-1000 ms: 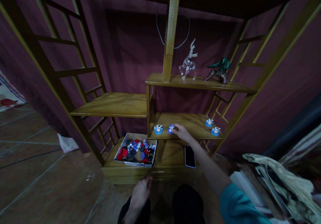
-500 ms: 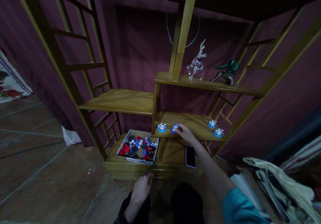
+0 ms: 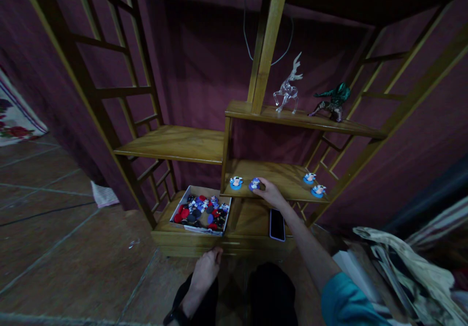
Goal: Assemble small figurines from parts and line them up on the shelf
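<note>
Bottom shelf [image 3: 252, 216]: open box [image 3: 207, 192], jumbled figurines [image 3: 205, 203] inside.

Small figurine [image 3: 255, 183], purple and white on a round purple base [image 3: 252, 188] (finer features too small to tell). Stands upright near the front of a wooden shelf [image 3: 270, 170], pinched in the right hand [image 3: 269, 191].

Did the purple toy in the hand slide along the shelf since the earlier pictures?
No, not that I can see. The purple toy, in the right hand, stays about equally far from the shelf's left end.
</note>
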{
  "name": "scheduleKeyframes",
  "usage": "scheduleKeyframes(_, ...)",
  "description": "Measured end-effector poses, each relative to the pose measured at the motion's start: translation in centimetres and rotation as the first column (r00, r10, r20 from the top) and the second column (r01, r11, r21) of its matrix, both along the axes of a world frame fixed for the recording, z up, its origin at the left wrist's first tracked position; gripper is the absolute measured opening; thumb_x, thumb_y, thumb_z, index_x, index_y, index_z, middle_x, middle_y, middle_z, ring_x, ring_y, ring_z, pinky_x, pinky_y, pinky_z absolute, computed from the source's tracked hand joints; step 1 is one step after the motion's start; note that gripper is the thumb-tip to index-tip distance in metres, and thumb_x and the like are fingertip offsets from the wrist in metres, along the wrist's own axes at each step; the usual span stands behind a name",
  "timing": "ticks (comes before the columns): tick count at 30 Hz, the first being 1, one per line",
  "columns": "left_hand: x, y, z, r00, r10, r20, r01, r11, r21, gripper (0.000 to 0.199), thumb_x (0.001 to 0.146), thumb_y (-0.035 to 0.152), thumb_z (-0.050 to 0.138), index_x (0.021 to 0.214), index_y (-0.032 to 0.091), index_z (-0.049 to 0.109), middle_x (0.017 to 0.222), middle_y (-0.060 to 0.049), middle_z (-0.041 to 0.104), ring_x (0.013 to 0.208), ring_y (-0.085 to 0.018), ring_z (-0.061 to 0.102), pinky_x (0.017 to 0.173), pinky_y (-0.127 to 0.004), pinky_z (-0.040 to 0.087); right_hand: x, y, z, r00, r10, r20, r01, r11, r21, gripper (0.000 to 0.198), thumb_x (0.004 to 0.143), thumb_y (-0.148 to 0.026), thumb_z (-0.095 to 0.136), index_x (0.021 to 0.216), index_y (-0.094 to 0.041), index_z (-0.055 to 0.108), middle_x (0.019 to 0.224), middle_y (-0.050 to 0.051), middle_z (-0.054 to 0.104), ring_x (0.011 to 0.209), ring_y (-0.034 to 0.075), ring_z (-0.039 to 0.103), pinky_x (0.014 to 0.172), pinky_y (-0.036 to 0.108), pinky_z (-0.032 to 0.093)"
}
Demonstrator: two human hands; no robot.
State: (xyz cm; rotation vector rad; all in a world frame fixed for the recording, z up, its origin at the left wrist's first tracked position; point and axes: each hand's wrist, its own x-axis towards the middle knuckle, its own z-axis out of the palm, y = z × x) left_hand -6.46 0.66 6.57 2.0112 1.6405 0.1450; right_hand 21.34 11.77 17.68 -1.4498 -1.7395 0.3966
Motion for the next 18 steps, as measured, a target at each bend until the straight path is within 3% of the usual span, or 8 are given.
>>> scheduleKeyframes(18,-0.9,-0.5,0.6,0.998,-0.025,-0.055,0.026,0.999,0.021,0.031,0.089,0.030,0.034,0.108,0.023,0.057,0.104,-0.007,0.065,0.099,-0.017,0.058,0.084,-0.026,0.039,-0.7,-0.6,0.4,0.992,-0.079,0.093,0.075,0.996,0.053,0.047,0.070,-0.038,0.060,0.115,-0.022,0.054,0.117,0.006,0.059,0.107,0.021,0.054,0.095,0.036,0.039)
